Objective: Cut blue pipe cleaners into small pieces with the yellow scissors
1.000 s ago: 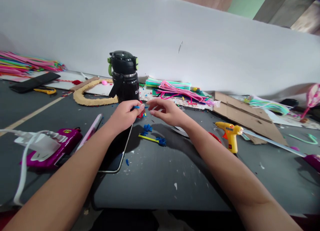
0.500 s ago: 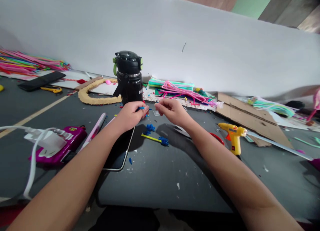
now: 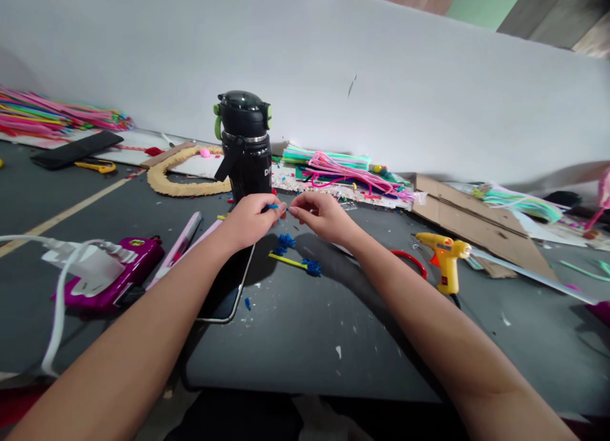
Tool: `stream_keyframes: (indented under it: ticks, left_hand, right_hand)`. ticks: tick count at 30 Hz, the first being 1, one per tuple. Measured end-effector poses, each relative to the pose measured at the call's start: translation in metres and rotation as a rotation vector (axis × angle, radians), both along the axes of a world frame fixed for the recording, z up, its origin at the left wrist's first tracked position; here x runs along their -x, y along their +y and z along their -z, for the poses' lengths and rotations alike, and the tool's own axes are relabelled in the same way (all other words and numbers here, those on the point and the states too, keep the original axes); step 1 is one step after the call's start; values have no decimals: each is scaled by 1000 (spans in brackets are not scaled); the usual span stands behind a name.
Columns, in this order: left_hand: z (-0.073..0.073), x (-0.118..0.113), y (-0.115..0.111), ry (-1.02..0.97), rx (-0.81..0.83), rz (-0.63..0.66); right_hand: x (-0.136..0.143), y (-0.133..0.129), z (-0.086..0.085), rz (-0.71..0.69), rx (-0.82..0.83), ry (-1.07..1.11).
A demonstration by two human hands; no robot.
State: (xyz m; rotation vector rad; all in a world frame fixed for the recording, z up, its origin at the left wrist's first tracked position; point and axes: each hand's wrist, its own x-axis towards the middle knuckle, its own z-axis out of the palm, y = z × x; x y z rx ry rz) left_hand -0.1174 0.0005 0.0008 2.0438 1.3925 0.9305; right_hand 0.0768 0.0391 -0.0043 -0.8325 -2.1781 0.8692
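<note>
My left hand point(image 3: 252, 220) is closed in a pinch on a short blue piece of pipe cleaner point(image 3: 272, 206). Facing it, my right hand point(image 3: 321, 213) has thumb and finger pinched at the tip of that same piece; the fingers hide much of the contact. Just below, on the grey table point(image 3: 295, 339), lie a fuzzy blue curled piece point(image 3: 286, 241) and a yellow stem point(image 3: 288, 260) with a blue fuzzy end point(image 3: 312, 267). A small blue scrap point(image 3: 248, 304) lies nearer to me.
A black bottle point(image 3: 245, 155) stands behind my left hand. A dark tablet point(image 3: 223, 295) lies under my left forearm, near a purple power strip point(image 3: 119, 279). Right of my right forearm are red-handled scissors point(image 3: 412, 261) and a yellow glue gun point(image 3: 445, 257). Pipe cleaner bundles point(image 3: 328, 164) line the wall.
My right hand has shifted left, closing the gap to my left hand and meeting the tip of the blue piece. More of the red scissor handle shows. The view has tilted slightly.
</note>
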Motion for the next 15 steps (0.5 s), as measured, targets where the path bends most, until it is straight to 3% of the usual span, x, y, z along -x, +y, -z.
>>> stream_keyframes:
  ticks: [10,15]
  left_hand:
    - [-2,6,-2,97,-158,-230]
    - [-5,7,-1,126,-197,-271]
  right_hand:
    - [-7,-14,5,-89,35,-342]
    - [-19,11,-1,-95,-44,-426]
